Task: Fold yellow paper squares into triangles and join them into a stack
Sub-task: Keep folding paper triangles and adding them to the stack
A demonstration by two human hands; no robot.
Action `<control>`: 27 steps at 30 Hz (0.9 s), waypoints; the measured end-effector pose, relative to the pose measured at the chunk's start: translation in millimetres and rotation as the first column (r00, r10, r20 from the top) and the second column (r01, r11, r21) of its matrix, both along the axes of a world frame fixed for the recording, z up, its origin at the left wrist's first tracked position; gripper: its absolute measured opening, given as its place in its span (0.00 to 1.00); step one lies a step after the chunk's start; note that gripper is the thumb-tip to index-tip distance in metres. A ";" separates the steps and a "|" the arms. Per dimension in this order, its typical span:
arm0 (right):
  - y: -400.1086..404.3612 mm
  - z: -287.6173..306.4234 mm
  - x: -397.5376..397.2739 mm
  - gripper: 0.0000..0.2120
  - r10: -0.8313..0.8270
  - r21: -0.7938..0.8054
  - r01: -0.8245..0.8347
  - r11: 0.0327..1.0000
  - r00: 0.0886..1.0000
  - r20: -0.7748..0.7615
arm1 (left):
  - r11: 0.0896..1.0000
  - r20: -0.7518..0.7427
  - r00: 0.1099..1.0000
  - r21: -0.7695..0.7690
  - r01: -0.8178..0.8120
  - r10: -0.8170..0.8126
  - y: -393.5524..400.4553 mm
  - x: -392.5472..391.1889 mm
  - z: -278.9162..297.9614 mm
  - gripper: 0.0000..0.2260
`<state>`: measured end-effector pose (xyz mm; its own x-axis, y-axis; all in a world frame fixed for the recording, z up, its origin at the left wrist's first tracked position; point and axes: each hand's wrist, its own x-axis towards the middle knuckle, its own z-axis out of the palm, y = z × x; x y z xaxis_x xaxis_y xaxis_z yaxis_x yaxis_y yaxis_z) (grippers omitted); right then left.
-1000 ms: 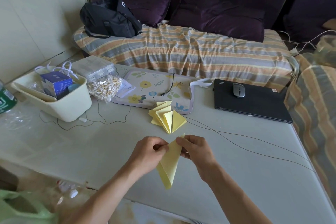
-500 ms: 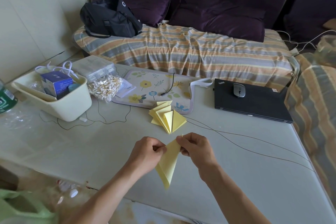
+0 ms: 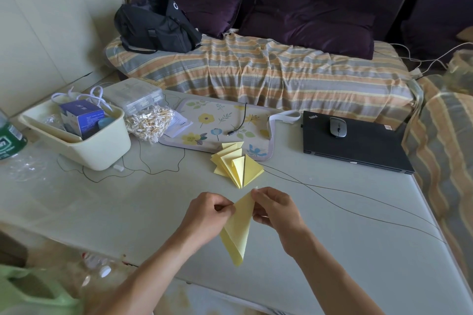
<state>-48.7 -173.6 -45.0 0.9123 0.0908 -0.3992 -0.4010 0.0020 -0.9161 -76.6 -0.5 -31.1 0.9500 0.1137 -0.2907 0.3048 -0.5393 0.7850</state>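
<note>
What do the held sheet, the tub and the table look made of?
Sheet: thin matte yellow paper, sharply creased. Tub: probably smooth cream plastic, with rounded moulded corners. Table: pale glossy top, perhaps glass or laminate; it shows soft reflections.

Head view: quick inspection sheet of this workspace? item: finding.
Surface: pale table, glossy.
Job's things: folded yellow paper held above the table; stack of yellow triangles lying beyond it.
Clutter: cream bin, bag of cotton swabs, floral mat, closed laptop with mouse on it.
Hands: left hand and right hand each pinch the paper's upper edges.
Cables: thin dark cables across the table.
Surroundings: striped sofa cover, black bag.
</note>
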 end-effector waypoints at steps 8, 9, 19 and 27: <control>0.1 -3.5 0.1 0.07 0.037 -0.124 -0.028 0.992 0.997 0.064 | 0.999 0.006 1.000 -0.031 -0.030 0.030 0.4 0.7 -2.3 0.07; -0.5 -3.6 0.0 0.07 0.038 -0.115 -0.031 0.993 0.997 0.062 | 0.999 0.009 0.999 -0.031 -0.031 0.032 0.9 0.9 -2.8 0.07; -0.8 -6.3 1.2 0.07 0.080 -0.135 -0.076 0.988 0.997 0.024 | 0.997 0.034 0.997 -0.029 -0.067 0.068 3.0 4.7 -10.5 0.05; -1.8 -2.5 -2.4 0.05 0.120 -0.087 -0.120 0.989 0.993 -0.007 | 0.995 0.074 0.992 -0.033 -0.097 0.099 4.5 7.3 -14.2 0.05</control>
